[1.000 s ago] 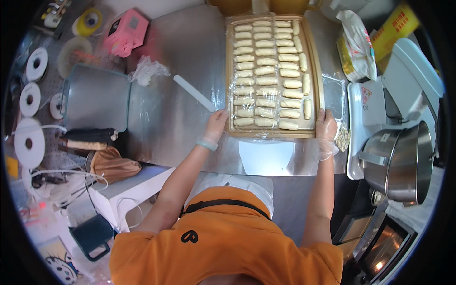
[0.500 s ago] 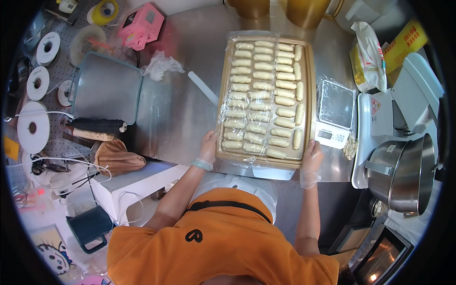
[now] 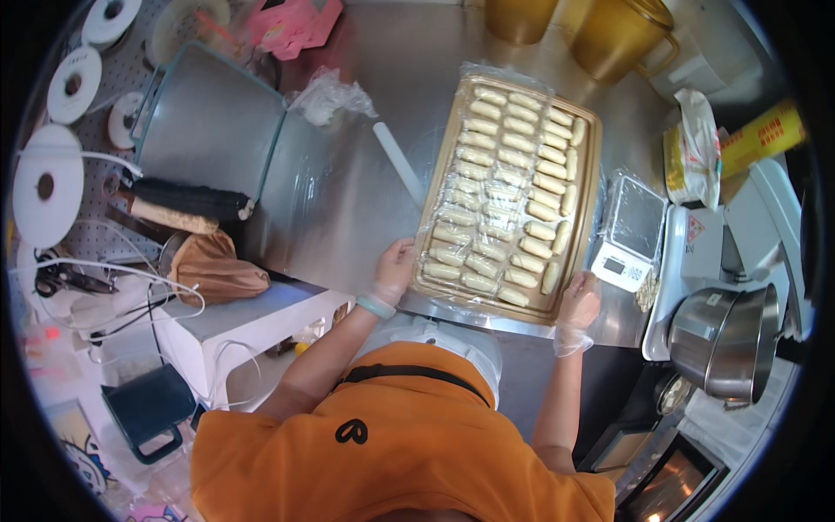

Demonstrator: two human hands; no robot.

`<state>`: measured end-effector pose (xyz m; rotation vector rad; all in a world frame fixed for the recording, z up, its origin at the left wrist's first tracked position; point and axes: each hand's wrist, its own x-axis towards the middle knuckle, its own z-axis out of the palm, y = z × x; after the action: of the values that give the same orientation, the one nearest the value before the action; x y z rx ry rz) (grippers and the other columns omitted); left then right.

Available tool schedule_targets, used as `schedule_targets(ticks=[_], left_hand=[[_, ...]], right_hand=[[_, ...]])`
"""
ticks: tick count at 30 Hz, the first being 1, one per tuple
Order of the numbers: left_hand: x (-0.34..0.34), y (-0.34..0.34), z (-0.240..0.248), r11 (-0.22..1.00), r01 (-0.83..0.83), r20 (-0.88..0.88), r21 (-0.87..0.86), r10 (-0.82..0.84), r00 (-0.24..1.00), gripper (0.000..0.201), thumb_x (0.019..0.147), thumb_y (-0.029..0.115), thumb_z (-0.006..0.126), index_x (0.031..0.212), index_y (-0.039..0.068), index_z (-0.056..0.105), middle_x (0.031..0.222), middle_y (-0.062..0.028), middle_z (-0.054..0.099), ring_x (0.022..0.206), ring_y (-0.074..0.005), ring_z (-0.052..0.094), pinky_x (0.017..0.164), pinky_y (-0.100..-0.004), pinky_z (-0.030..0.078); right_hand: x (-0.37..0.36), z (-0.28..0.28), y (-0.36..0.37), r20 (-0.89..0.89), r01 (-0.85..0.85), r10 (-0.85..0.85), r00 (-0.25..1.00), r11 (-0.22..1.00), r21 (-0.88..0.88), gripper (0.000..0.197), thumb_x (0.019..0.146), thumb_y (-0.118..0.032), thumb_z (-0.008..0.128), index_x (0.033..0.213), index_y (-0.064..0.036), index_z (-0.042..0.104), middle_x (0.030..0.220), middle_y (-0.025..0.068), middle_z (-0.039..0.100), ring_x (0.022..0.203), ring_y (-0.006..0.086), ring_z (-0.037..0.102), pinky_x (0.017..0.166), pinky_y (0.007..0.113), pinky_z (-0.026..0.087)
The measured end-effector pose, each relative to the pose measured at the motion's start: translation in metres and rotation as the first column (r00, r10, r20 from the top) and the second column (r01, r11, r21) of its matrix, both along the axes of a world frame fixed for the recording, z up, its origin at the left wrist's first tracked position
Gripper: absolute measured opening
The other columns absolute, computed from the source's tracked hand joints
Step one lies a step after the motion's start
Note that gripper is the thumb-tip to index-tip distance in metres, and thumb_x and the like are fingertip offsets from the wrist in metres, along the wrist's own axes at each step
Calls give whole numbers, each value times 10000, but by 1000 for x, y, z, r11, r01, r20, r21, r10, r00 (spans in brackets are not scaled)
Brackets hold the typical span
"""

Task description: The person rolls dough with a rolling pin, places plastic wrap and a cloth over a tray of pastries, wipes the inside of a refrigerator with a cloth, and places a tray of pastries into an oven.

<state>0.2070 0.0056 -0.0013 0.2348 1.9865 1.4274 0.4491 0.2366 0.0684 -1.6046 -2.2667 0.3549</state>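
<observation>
A gold baking tray (image 3: 593,165) lies on the steel worktop in front of me. Rows of pale dough rolls (image 3: 518,142) fill it, with a few more set lengthwise along its right side. Clear plastic film (image 3: 487,74) covers the left and middle rows, while the right-hand rolls are bare. My left hand (image 3: 397,271), in a clear glove, closes on the tray's near left edge. At the near right corner my right hand (image 3: 578,304), also gloved, has its fingers curled around the rim. The fingertips under the tray are hidden.
Right of the tray sits a digital scale (image 3: 623,259), with steel bowls (image 3: 722,339) beyond it. A white scraper (image 3: 398,163) and crumpled film (image 3: 330,97) lie to the left, near a grey lidded box (image 3: 209,122). Amber pitchers (image 3: 622,39) stand at the back.
The whole view has shifted and turned slightly, so the tray appears farther right and more tilted. A gap now shows between tray and scale. Both hands stay at the tray's near corners.
</observation>
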Motion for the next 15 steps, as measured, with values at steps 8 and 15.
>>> schedule_targets(ticks=[8,15], left_hand=[[-11,-19,61,997,71,-486,-18,-71,871,308,831,62,540,1127,-19,508,1083,-184,512,1016,-337,506,869,-355,416],[-26,-88,76,995,-84,-475,-54,48,878,301,852,66,528,1140,-13,494,1107,-181,511,1025,-326,513,875,-352,418]], right_hand=[[-188,42,-27,-376,-605,607,700,784,140,156,853,-80,525,950,34,571,899,197,552,851,359,523,761,420,412],[-417,6,-47,-440,-714,726,529,661,231,290,777,-155,641,1011,6,578,963,199,584,930,370,541,822,416,427]])
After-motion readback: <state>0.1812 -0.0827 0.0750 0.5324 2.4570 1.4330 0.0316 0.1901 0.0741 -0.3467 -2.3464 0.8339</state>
